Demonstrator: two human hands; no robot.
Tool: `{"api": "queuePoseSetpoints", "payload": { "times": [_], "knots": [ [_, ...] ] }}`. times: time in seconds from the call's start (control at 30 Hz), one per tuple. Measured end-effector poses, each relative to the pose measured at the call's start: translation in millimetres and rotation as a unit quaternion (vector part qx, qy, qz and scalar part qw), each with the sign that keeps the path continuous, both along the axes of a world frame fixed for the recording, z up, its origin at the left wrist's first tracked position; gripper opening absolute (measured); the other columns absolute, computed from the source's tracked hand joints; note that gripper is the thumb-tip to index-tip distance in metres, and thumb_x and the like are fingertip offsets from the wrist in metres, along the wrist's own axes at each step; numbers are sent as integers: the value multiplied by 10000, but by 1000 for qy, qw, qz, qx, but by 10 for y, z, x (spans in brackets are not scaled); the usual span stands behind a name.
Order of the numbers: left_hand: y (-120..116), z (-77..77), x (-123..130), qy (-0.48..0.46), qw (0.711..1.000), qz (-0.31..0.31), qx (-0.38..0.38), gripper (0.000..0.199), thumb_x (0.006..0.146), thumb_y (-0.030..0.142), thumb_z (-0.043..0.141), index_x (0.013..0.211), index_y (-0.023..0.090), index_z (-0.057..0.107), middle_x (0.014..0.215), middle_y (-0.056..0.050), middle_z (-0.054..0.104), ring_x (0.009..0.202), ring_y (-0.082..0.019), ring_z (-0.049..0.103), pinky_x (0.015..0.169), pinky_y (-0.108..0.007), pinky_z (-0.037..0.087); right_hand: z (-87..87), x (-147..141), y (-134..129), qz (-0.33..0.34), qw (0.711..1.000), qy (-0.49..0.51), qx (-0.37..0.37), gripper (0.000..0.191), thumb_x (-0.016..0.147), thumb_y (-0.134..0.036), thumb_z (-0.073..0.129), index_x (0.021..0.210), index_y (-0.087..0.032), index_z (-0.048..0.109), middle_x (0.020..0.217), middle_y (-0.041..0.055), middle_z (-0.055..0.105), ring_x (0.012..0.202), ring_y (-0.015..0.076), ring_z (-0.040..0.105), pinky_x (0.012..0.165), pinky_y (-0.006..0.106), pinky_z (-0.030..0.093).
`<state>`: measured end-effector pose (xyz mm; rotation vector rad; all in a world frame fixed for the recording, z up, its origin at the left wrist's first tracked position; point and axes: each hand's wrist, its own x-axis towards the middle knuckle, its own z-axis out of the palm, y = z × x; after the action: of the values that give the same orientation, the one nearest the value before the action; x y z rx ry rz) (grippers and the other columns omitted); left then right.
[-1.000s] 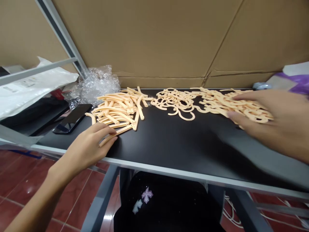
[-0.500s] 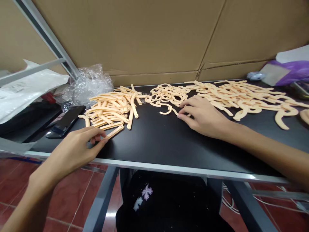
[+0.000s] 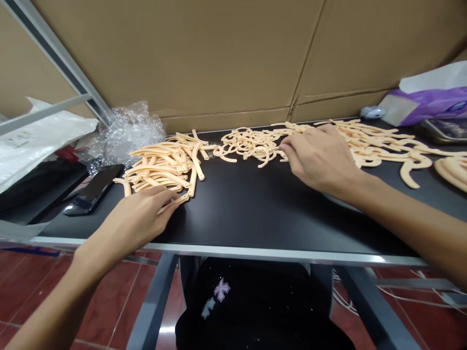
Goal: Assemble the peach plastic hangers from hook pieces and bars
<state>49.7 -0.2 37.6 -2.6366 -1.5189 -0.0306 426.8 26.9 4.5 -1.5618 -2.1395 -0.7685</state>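
Observation:
My left hand pinches a flat beige strip with small holes near its end, at the front of a pile of similar strips. Thumb and fingers hide most of that strip. My right hand is closed in a pinch at the right side of a heap of small beige curved pieces. A thin beige curved piece shows at its fingertips, partly hidden by them. Behind and to the right of this hand lie larger linked beige pieces.
The black tabletop has a metal front edge. At left are a dark phone, crumpled clear plastic wrap and a white plastic bag. A purple packet sits at the back right. Cardboard stands behind.
My right hand has risen and tightened from loosely spread fingers to a pinch on a curved piece. My left hand has slid slightly right, still pinching the strip. The view has shifted a little.

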Motion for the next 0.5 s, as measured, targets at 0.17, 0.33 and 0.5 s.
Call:
{"api": "queuePoseSetpoints", "payload": {
  "times": [0.17,0.33,0.5],
  "knots": [
    [-56,-3,-64,-34,999,-15,-4,474,1063,536,336,1049,229,696,1043,-112,753,934,-332,719,799,-467,519,-1,15,48,-11,999,48,-19,395,1050,-273,350,986,-119,708,856,174,747,728,269,634,850,444,420],
    [-182,75,6,-83,993,-81,-7,417,1080,510,378,1104,237,692,1045,-85,734,922,-281,700,813,-434,506,31,11,62,5,993,109,-34,346,1020,-292,395,961,-156,707,1004,170,757,896,308,681,794,416,454],
    [-234,221,397,-88,983,-161,-25,324,1095,355,411,1237,248,682,1070,-60,693,917,-216,679,826,-359,510,124,31,41,30,964,257,-62,253,982,-292,496,920,-195,722,919,119,760,850,288,691,768,403,476]
  ]
}}
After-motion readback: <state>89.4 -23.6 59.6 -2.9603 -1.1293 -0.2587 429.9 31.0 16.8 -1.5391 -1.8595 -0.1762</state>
